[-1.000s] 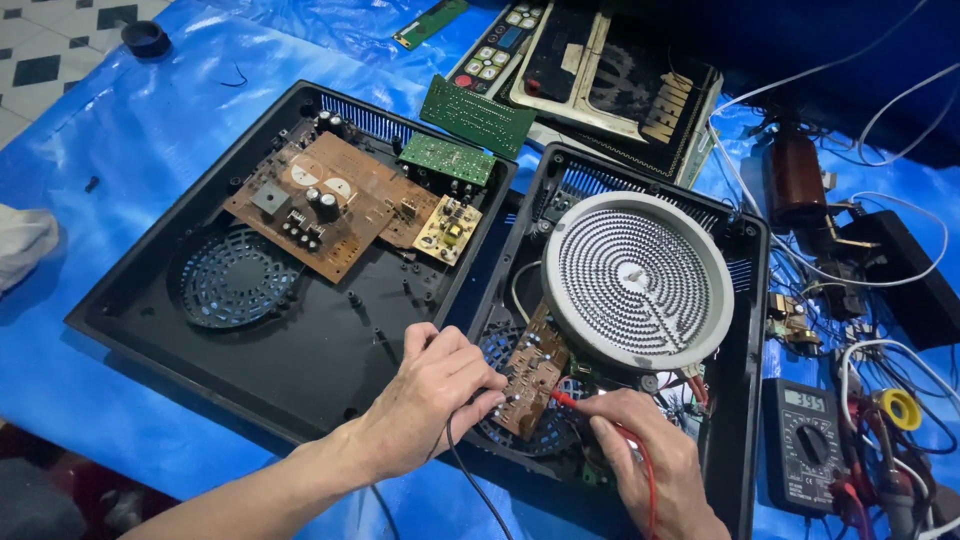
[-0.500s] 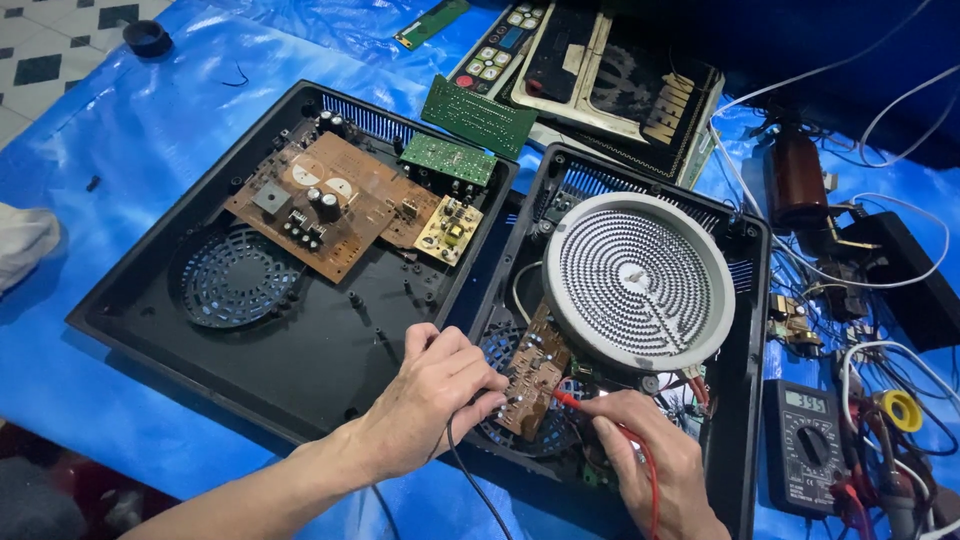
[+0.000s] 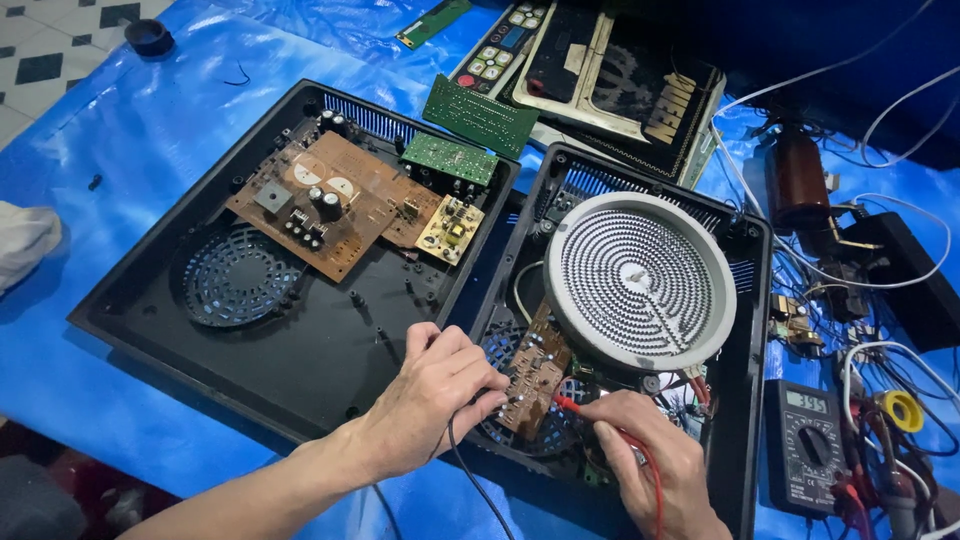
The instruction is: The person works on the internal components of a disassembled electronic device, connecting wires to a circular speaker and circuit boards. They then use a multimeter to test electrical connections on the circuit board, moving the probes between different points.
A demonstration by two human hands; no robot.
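Note:
My left hand [image 3: 432, 398] pinches a black test probe whose black lead [image 3: 478, 486] trails down toward me; its tip rests on a small brown circuit board [image 3: 530, 368]. My right hand [image 3: 648, 462] grips a red test probe [image 3: 572, 406] with a red lead, its tip touching the same board. That board is tilted up inside the right black cooker casing [image 3: 748, 400], just below a round grey coil heating element [image 3: 640, 280].
The left black casing [image 3: 190, 330] holds a large brown board [image 3: 330, 205] and a fan grille. Green boards [image 3: 480, 115] and a control panel lie behind. A multimeter [image 3: 805, 450], tangled wires and a yellow tape roll [image 3: 900, 410] crowd the right. Blue sheet underneath.

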